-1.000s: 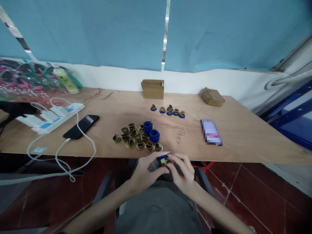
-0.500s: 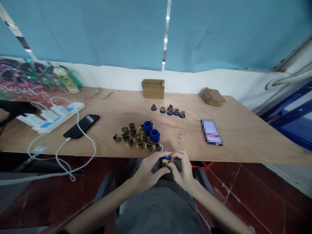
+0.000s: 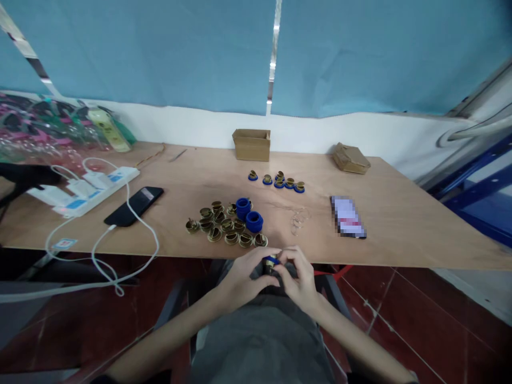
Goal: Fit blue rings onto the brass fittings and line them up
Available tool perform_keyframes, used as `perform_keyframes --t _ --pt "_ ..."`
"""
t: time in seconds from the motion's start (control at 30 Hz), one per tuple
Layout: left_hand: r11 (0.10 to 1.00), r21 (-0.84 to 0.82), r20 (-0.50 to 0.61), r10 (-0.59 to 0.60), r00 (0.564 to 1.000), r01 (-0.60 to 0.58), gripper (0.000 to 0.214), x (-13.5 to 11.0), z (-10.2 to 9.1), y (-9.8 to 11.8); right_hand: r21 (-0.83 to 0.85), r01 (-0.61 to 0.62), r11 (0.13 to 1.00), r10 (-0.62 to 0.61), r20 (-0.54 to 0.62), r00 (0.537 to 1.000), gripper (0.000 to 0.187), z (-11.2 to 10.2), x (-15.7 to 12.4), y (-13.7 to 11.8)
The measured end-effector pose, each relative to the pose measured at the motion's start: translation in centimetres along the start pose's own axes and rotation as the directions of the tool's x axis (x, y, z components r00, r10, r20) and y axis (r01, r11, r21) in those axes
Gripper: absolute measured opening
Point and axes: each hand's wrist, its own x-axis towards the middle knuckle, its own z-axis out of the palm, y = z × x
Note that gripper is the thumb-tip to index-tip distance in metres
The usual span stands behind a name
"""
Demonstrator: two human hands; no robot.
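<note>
both hands met just below the near edge of the wooden table (image 3: pixel 400 224), over the person's lap. the left hand (image 3: pixel 244 277) and the right hand (image 3: pixel 298 277) were pressed close together, fingertips pinched shut on one small brass piece with a blue ring (image 3: pixel 271 261) held between them; most of that piece was hidden by the fingers, so how the ring sat on the brass could not be told.

on the table, just beyond the hands, lay a cluster of loose brass pieces (image 3: pixel 224 226), and at the far right side of that cluster stood two stacks of blue rings (image 3: pixel 248 213), touching or nearly touching the brass. farther back on the table was a short row of brass pieces already wearing blue rings (image 3: pixel 278 182), five or so, set side by side. to the right of the cluster lay a few thin wire rings (image 3: pixel 299 220), and beyond those a phone with a lit screen (image 3: pixel 347 217).

left of the cluster lay a black phone (image 3: pixel 134 205) with a white cable (image 3: pixel 120 240) plugged in, looping off the table's near edge, and a white power strip (image 3: pixel 84 193) sat farther left. at the table's back edge stood an open cardboard box (image 3: pixel 251 145), and a smaller closed box (image 3: pixel 351 158) was well to its right.
</note>
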Motion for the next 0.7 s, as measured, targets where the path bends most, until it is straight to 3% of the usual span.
perform_keyframes --t 0.27,0.4,0.57,0.7 --pt "0.999 -0.032 -0.093 0.0 0.996 -0.003 0.049 0.0 0.6 -1.3 0.025 -0.002 1.0 0.002 0.004 1.0 0.01 0.3 -0.1 -0.2" --pt "0.997 -0.081 -0.117 -0.011 0.993 0.001 0.051 0.0 0.1 -1.7 0.037 0.012 0.999 -0.014 0.059 0.998 0.011 -0.1 -0.3 0.2" --pt "0.995 -0.104 -0.099 -0.017 0.995 0.007 0.05 0.0 -0.2 -1.7 0.231 -0.159 0.96 0.159 0.017 0.987 0.017 -0.7 -0.1 0.9" --pt "0.985 -0.173 -0.069 0.002 0.998 -0.014 0.049 -0.2 0.1 -1.8 0.389 -0.296 0.872 0.257 0.148 0.955 0.016 -0.9 0.7 0.5"
